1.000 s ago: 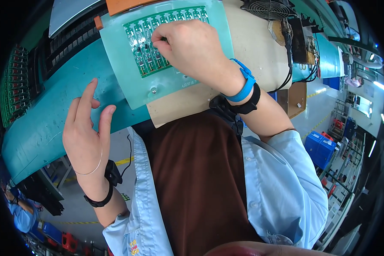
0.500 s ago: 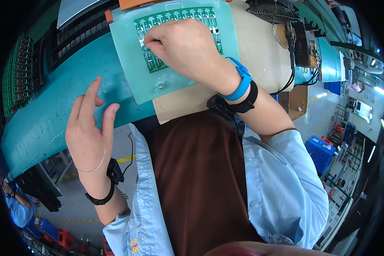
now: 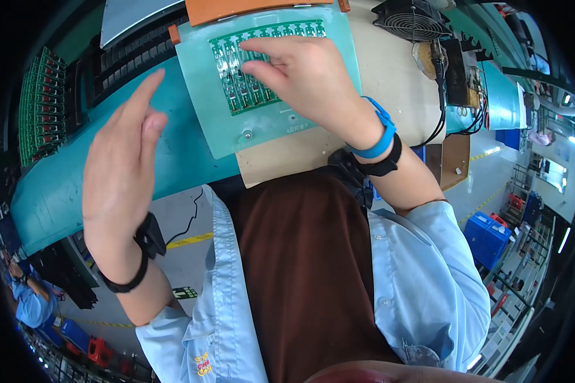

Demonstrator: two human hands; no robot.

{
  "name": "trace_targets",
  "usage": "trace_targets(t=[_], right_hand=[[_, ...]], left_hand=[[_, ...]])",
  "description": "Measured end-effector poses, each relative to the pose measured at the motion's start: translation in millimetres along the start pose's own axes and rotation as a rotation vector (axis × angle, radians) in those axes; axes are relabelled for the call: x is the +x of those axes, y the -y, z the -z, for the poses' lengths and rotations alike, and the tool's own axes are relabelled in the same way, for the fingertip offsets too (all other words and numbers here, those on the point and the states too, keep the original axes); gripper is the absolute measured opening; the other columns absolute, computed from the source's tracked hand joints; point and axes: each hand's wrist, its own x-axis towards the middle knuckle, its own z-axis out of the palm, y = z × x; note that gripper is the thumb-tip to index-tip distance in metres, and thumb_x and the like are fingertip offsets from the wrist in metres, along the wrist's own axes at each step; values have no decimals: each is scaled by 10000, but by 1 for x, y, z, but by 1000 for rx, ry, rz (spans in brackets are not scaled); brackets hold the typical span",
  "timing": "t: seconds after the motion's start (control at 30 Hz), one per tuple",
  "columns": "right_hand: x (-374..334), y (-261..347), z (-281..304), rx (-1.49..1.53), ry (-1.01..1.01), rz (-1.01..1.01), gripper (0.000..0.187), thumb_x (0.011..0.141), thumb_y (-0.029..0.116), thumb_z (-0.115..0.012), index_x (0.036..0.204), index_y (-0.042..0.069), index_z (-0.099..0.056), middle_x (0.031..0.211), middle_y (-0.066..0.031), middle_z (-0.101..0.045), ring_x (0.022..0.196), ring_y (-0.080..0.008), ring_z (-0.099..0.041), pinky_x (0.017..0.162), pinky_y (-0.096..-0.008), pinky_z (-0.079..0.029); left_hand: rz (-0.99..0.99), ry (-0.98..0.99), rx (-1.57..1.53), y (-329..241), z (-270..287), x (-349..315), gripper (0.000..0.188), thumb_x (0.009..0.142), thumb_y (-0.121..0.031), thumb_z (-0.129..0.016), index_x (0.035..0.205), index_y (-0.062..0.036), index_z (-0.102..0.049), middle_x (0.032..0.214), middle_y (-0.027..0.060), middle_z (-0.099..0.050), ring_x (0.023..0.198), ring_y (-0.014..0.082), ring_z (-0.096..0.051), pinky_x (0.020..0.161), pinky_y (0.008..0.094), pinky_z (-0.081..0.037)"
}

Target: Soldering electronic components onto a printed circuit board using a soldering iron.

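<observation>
My right hand (image 3: 313, 73) hovers over a green circuit board panel (image 3: 239, 96) made of narrow strips side by side. Its thumb and index finger are parted, with nothing visible between them; the other fingers curl underneath. The panel rests in a pale green translucent fixture plate (image 3: 204, 121). My left hand (image 3: 121, 156) is raised above the teal bench mat, left of the plate, fingers stretched and thumb a little apart. It holds nothing that I can see. The right part of the panel is hidden by my right hand.
Black slotted racks (image 3: 134, 60) stand beyond the left hand. Another populated board panel (image 3: 43, 105) stands at the far left. On the right are a black fan (image 3: 410, 22), cables and a soldering stand (image 3: 457, 76). An orange edge piece (image 3: 249, 7) borders the plate's far side.
My right hand has shifted right, and its closed thumb and index finger have parted. My left hand has turned and moved slightly left and forward. The whole view has shifted a little.
</observation>
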Motion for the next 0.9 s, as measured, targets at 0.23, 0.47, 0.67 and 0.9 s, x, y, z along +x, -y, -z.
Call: trace_targets(t=[0.23,0.47,0.67,0.9], right_hand=[[-17,-18,40,-12,-5,-121,204,874,125,-797,1068,65,-779,575,-53,-539,494,-144,-489,495,-315,-395],[-50,-38,63,63,-28,-277,196,906,105,-773,1093,49,-762,685,-56,-606,562,-126,-544,534,-293,-442],[-59,-38,71,134,-15,-327,209,934,98,-749,1134,42,-744,803,-68,-654,635,-118,-590,599,-271,-497],[-69,-34,76,288,-50,-399,211,993,105,-686,1177,9,-724,939,-60,-718,718,-105,-617,654,-251,-510]], left_hand=[[60,34,-139,10,20,101,454,1072,-294,-559,1481,-101,-518,1043,125,-716,796,205,-593,778,344,-503],[183,9,-626,30,-2,170,526,1116,-330,-483,1588,-108,-418,1263,49,-670,702,13,-464,593,165,-378],[180,-21,-823,39,5,170,526,1106,-344,-512,1558,-81,-454,1264,35,-677,667,-13,-402,551,133,-318],[37,-289,-450,-2,5,112,383,1071,-262,-563,1419,-104,-590,1072,89,-716,872,168,-622,808,321,-512]])
